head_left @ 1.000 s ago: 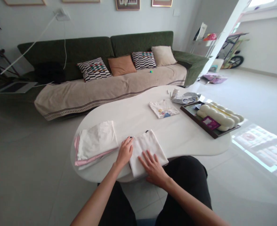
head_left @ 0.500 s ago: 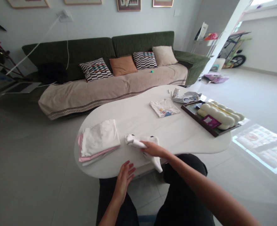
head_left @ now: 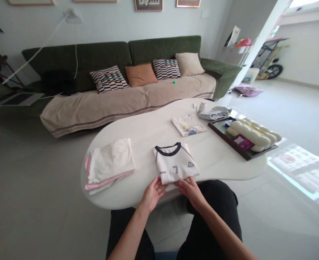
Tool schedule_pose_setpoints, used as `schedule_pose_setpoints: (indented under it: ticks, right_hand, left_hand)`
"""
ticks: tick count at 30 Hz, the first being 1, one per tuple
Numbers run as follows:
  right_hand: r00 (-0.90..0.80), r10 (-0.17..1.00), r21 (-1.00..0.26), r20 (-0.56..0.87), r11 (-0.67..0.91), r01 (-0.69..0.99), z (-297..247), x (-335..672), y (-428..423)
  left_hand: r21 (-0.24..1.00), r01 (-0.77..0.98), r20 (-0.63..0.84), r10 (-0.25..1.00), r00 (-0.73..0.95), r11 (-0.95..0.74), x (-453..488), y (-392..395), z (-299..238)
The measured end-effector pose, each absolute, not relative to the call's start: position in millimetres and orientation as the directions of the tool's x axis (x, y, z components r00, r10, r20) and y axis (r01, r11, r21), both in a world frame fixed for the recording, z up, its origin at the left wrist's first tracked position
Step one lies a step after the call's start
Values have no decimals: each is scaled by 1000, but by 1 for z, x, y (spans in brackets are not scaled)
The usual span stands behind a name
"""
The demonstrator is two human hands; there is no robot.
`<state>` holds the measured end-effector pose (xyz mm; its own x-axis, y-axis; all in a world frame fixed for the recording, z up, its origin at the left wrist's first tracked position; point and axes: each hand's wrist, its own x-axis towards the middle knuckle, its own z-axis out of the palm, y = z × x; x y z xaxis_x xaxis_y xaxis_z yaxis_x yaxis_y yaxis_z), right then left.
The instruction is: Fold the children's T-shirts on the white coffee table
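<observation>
A folded white jersey (head_left: 175,163) with a dark collar and a number 7 lies face up near the front edge of the white oval table (head_left: 148,131). My left hand (head_left: 153,193) and my right hand (head_left: 190,189) rest at the jersey's near edge, fingers stretched out and touching the fabric. To the left lies a stack of folded white and pink clothes (head_left: 107,165). Farther back on the table sits a small folded white shirt with a coloured print (head_left: 188,125).
A dark tray (head_left: 241,146) with a cream bubble-shaped object and a purple card stands at the table's right end, crumpled plastic wrap (head_left: 212,112) behind it. A green sofa (head_left: 127,57) with several cushions runs along the far wall. My dark-trousered legs are below the table edge.
The folded garment was lifted and turned over by my right hand; it now lies front side up with collar and number showing. Both hands have moved to its near edge.
</observation>
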<state>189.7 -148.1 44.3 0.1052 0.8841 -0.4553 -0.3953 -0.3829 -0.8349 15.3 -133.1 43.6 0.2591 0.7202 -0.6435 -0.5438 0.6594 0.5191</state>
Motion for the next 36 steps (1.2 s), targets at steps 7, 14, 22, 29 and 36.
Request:
schedule_pose_setpoints:
  ticks: [7, 14, 22, 29, 36]
  right_hand:
    - [314, 927, -886, -206, -313, 343, 42, 276, -136]
    - [350, 871, -725, -345, -485, 489, 44, 274, -74]
    - [27, 791, -772, -612, -604, 198, 54, 284, -59]
    - [-68, 837, -840, -543, -540, 53, 104, 311, -16]
    - [174, 958, -942, -226, -261, 210, 153, 372, 106]
  left_hand:
    - [684, -349, -599, 766, 233, 641, 14, -109, 47]
    - [771, -197, -600, 794, 97, 606, 27, -80, 52]
    - [651, -263, -590, 692, 415, 712, 18, -60, 70]
    - [686, -279, -474, 704, 529, 672, 44, -15, 100]
    - [888, -218, -246, 820, 517, 404, 116, 115, 147]
